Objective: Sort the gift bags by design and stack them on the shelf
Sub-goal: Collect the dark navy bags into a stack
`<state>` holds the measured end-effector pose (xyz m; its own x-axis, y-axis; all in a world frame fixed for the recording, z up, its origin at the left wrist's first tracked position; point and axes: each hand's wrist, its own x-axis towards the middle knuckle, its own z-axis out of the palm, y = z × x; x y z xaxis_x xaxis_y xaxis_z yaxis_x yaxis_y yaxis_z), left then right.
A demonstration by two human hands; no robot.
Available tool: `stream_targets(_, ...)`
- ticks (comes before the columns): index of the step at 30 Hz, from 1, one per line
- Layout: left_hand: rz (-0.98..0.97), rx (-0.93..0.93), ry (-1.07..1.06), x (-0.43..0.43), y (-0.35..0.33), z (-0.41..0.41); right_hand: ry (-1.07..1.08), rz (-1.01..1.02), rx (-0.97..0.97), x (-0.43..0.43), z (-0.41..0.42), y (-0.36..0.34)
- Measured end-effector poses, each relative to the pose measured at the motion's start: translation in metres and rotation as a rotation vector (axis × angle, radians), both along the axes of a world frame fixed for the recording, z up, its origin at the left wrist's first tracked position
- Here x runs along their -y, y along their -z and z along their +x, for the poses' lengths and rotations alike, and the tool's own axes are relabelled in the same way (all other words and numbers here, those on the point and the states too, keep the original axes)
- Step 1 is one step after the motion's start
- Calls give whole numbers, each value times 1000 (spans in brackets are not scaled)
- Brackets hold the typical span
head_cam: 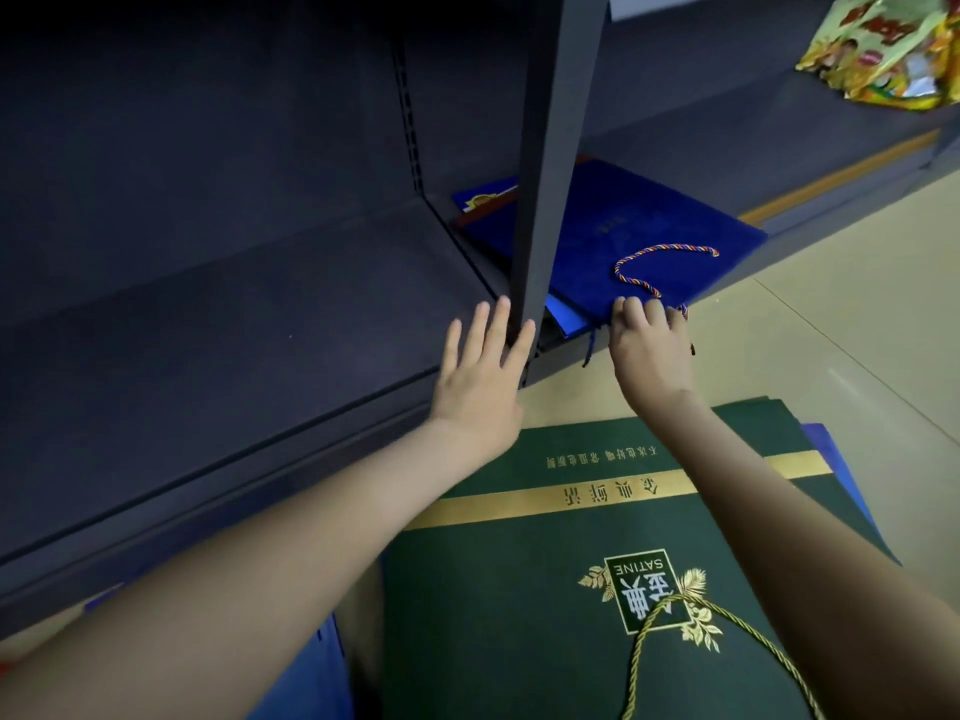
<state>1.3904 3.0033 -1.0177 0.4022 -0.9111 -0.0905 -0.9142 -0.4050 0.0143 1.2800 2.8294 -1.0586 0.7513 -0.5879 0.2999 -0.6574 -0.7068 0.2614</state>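
A flat blue gift bag with a twisted multicolour cord handle lies on top of other blue bags on the low dark shelf, right of a grey upright post. My right hand grips the near edge of that blue bag, fingers curled over it. With fingers straight, my left hand rests against the foot of the post at the shelf's front edge. A stack of dark green gift bags with a gold band and gold cord lies on the floor under my arms.
More blue bags lie on the floor beside and under the green stack. A yellow snack packet sits on an upper shelf at the top right. Beige floor tiles stretch to the right of the shelving.
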Motion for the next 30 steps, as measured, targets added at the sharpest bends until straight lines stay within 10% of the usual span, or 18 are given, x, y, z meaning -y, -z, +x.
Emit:
stream_targets(9,-362,-1547,-712,9,16,-56,-234,110,44,-104,-54,2)
stream_targets(20,-113,-874,-316,-5,-2,-56,65,258,-220,-61,-19,-10)
stream_targets(30,-254,-1152,-268,-21,4,-65,31,190,-174,-108,-76,-22)
